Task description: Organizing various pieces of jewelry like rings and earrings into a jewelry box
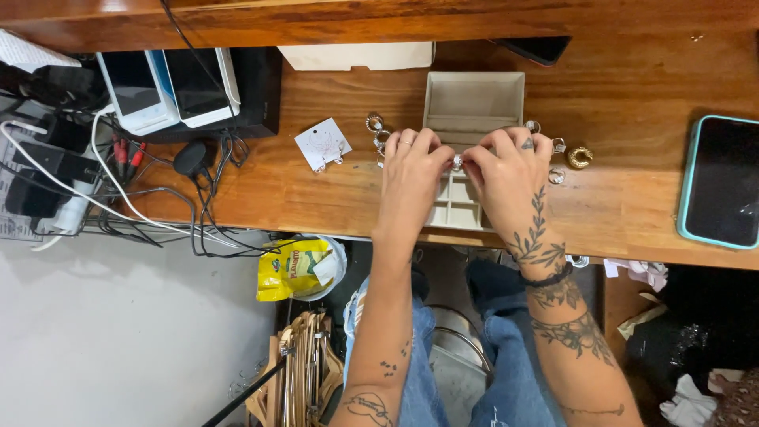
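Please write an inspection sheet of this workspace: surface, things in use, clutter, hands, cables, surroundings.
Surface: wooden desk, brown.
Things in use: open beige jewellery box with compartments; small silver piece between both hands.
Clutter: rings, gold ring, earring card, phone, two devices.
Hands: left hand and right hand pinch the silver piece over the box.
Cables: tangled black and white cables at the desk's left.
Surroundings: yellow bag, wooden hangers below.

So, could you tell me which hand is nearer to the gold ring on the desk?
Right. The right hand is just left of the gold ring; the left hand is further away, beyond it.
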